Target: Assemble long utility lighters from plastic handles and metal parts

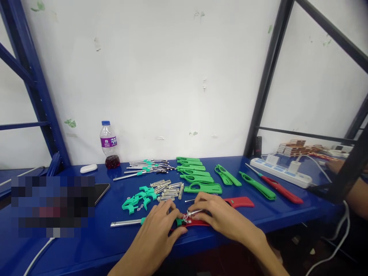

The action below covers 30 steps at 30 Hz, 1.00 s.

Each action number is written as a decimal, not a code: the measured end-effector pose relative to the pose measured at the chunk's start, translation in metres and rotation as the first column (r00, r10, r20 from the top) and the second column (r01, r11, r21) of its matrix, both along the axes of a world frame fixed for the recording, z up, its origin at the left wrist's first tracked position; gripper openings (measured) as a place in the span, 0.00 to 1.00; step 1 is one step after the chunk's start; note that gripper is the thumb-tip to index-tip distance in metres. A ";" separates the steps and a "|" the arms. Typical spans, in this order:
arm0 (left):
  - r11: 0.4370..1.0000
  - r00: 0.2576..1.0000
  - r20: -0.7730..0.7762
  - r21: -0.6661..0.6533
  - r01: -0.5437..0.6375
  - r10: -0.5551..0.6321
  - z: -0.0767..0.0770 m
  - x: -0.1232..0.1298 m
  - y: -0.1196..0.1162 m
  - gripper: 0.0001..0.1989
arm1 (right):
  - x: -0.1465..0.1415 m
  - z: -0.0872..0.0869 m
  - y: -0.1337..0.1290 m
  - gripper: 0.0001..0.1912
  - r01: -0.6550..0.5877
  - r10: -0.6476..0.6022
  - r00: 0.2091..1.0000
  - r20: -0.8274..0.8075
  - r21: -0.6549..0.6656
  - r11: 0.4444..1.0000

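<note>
My left hand [159,234] is closed on a partly assembled red long-nosed lighter [201,223] at the table's front edge. Its silver metal tube [126,223] points left from under that hand. Between the fingers and thumb of my right hand [221,216] is a small clear cylinder, perhaps a fuel tank [194,212], held just over the red shell. Thin white wires [186,218] show between my hands. Another red handle half [240,202] lies behind my right hand. Teal plastic triggers [133,202] and several loose fuel tanks [169,190] lie behind my left hand.
Green lighter shells [198,179] and metal nozzle rods [148,165] lie toward the wall. Right stand a finished red lighter [277,186], a power strip [280,172] and a rack post. A drink bottle [109,147] stands left. Another person's arm [355,191] is at far right.
</note>
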<state>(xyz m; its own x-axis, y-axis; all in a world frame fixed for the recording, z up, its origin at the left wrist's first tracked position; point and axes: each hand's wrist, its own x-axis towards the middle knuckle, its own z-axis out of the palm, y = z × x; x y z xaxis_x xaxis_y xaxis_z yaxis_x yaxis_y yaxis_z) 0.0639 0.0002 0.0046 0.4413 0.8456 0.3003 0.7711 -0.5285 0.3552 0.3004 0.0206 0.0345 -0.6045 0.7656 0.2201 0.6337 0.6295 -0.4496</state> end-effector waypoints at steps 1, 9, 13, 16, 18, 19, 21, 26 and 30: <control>1.000 1.000 -0.010 -0.001 0.001 -0.001 0.001 0.000 0.000 0.08 | 0.001 -0.002 0.002 0.15 -0.004 0.004 1.000 -0.012 0.006 1.000; 0.999 0.999 -0.047 0.048 0.012 -0.010 -0.001 -0.002 0.001 0.08 | 0.005 -0.014 0.002 0.16 -0.015 0.018 0.996 -0.088 0.042 0.999; 0.999 0.998 -0.059 0.040 0.013 -0.010 -0.002 -0.002 0.002 0.10 | 0.004 -0.017 -0.002 0.17 -0.022 0.026 0.998 -0.059 0.066 0.998; 0.998 0.998 -0.057 0.050 0.025 -0.022 -0.002 -0.002 0.002 0.13 | 0.003 -0.017 -0.004 0.18 -0.016 0.019 0.999 -0.041 0.088 0.996; 0.997 0.997 -0.066 0.067 0.038 -0.034 -0.002 -0.003 0.004 0.14 | 0.003 -0.017 -0.004 0.18 -0.001 0.006 0.999 -0.053 0.088 0.996; 0.996 0.996 -0.073 0.081 0.047 -0.041 -0.002 -0.004 0.004 0.14 | 0.003 -0.018 -0.004 0.18 0.007 -0.002 0.998 -0.061 0.085 0.996; 0.991 0.995 -0.081 0.117 0.071 -0.062 -0.002 -0.006 0.004 0.14 | 0.002 -0.019 -0.004 0.18 0.015 -0.009 0.997 -0.077 0.076 0.997; 0.985 0.992 -0.051 0.119 0.125 -0.119 0.001 -0.011 0.002 0.18 | 0.001 -0.024 0.000 0.16 0.037 -0.037 0.984 -0.172 -0.003 0.999; 0.986 0.990 -0.036 0.095 0.139 -0.136 0.003 -0.013 0.001 0.21 | 0.001 -0.026 0.000 0.09 0.076 -0.084 0.963 -0.256 -0.044 0.996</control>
